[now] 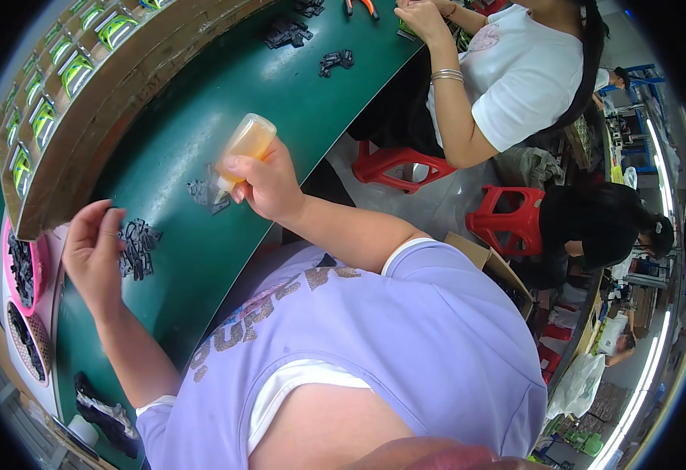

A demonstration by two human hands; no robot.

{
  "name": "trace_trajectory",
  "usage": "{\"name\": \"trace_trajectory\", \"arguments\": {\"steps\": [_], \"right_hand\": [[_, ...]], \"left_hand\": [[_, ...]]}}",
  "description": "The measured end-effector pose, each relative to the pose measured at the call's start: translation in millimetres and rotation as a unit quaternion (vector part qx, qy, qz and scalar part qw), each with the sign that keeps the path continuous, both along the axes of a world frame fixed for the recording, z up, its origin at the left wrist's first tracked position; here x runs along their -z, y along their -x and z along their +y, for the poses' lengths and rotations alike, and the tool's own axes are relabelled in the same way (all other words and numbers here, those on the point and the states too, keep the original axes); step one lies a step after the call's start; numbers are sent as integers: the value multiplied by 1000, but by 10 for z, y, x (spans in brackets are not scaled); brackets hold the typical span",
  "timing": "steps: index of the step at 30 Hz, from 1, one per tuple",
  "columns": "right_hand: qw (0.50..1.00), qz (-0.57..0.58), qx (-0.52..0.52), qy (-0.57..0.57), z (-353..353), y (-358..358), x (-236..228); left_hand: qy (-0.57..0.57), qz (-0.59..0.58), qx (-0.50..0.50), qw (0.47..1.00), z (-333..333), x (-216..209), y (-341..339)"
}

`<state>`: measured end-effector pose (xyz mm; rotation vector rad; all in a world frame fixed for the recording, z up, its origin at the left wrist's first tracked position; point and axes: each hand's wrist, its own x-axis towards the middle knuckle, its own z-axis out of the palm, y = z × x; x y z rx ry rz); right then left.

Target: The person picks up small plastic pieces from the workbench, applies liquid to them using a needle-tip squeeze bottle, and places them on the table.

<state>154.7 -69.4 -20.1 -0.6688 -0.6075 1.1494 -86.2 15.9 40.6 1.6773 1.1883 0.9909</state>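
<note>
My right hand [268, 180] is wrapped around a clear squeeze bottle [250, 135] that holds amber liquid. The bottle is tilted with its narrow nozzle pointing down over a small group of grey-black pieces [202, 193] on the green table. To the left, the thumb and fingers of my left hand [92, 251] are pinched together at a small black piece, of which only a dark bit shows at the fingertips. Beside that hand, a loose pile of small black plastic parts [137, 249] lies on the tabletop.
A cardboard rack [151, 94] with green-and-clear packs borders the table's far left. A pink basket [43, 262] and a pale perforated basket [39, 337] hold black parts. More black parts [286, 34] and orange-handled pliers [369, 9] lie farther off. A co-worker [515, 86] sits at right.
</note>
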Motion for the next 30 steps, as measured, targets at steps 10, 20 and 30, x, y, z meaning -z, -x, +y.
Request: {"name": "trace_trajectory", "arguments": {"steps": [10,20,30], "right_hand": [[998,64,14,18,-4,36,55],[1000,-7,-8,-19,-60,20,97],[965,-232,23,-119,-53,236,26]], "left_hand": [[300,-4,139,944,-339,245,-361],[342,-38,192,919,-327,350,-384],[343,-28,206,916,-299,362,-320]]}}
